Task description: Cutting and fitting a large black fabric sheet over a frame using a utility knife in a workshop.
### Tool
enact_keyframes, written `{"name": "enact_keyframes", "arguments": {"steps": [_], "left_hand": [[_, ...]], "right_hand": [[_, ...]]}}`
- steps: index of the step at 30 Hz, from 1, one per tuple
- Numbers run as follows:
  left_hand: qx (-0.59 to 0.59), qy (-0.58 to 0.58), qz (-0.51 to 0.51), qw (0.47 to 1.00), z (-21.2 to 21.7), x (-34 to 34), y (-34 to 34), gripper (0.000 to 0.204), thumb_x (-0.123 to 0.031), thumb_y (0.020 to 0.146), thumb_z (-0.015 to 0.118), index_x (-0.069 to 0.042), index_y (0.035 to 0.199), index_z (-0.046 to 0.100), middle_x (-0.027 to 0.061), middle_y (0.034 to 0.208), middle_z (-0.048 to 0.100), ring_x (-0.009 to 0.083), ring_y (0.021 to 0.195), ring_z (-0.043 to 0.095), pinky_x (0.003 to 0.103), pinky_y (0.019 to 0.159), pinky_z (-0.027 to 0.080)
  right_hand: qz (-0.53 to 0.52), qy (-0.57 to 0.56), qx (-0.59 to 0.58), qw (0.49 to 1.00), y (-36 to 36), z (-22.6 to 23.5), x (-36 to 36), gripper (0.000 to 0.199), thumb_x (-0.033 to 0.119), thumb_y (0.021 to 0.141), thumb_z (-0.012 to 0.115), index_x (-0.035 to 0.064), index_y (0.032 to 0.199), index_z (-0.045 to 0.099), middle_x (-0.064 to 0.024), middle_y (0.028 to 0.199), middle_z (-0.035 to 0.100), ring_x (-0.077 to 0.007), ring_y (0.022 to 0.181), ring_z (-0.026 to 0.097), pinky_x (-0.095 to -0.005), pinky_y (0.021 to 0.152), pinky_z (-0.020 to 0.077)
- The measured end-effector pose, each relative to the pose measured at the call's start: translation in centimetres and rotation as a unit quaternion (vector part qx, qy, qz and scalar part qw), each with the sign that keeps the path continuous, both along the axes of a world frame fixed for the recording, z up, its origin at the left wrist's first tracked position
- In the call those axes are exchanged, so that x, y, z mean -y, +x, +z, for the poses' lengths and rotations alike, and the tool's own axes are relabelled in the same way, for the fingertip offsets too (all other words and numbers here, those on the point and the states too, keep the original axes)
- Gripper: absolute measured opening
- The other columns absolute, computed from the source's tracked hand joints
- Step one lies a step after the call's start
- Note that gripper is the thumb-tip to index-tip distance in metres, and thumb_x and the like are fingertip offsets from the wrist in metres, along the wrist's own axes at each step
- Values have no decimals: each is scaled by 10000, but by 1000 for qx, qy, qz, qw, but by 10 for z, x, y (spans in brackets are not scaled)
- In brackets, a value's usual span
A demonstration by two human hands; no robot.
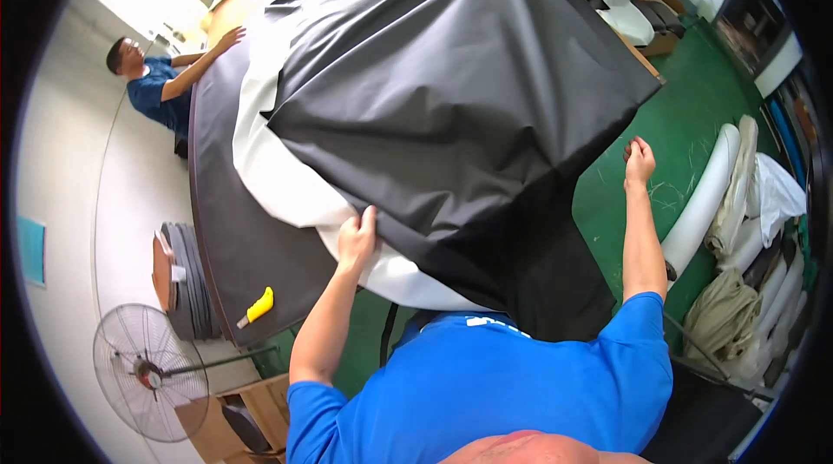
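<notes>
A large black sheet with a white backing (434,91) lies in folds across the table, its near part hanging down in front of me. My left hand (356,241) is closed on the sheet's near left edge, thumb on the black face, where the white underside (286,186) is turned over. Off the sheet's right side, above the green floor, my right hand (639,162) is held up with its fingers curled closed. Whatever may be in those fingers is hidden. A yellow utility knife (257,308) rests on the dark tabletop (260,264), left of my left hand.
Across the table's far left, a co-worker (160,86) in dark blue reaches a hand over its edge. A standing fan (149,373) and cardboard boxes (234,425) are at lower left. White rolls (707,190) and bundled fabric (724,312) lie on the right.
</notes>
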State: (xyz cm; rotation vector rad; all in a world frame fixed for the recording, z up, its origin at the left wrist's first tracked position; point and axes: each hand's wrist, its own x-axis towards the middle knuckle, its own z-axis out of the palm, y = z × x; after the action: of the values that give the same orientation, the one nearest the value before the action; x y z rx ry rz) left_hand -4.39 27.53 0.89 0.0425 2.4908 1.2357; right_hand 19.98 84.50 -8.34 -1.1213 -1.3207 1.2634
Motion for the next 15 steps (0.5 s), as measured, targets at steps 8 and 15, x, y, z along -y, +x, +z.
{"name": "enact_keyframes", "arguments": {"steps": [8,15], "left_hand": [[152,98,145,973,28,3,6,338,-379,953,551,-55,856,556,46,677,580,139,541,565,278,502,473],[89,340,241,905,49,40,37,268,-318,991,493,-67,961,582,57,837,648,196,717,635,370,654,534]], "right_hand": [[19,-88,61,994,-6,-53,-82,485,231,903,596,51,1341,490,-95,1222,582,-212,1066,568,-354,858,480],[65,-125,20,990,-57,-64,-127,538,264,924,467,3,1392,427,-151,1380,484,-285,1194,514,-379,1037,388]]}}
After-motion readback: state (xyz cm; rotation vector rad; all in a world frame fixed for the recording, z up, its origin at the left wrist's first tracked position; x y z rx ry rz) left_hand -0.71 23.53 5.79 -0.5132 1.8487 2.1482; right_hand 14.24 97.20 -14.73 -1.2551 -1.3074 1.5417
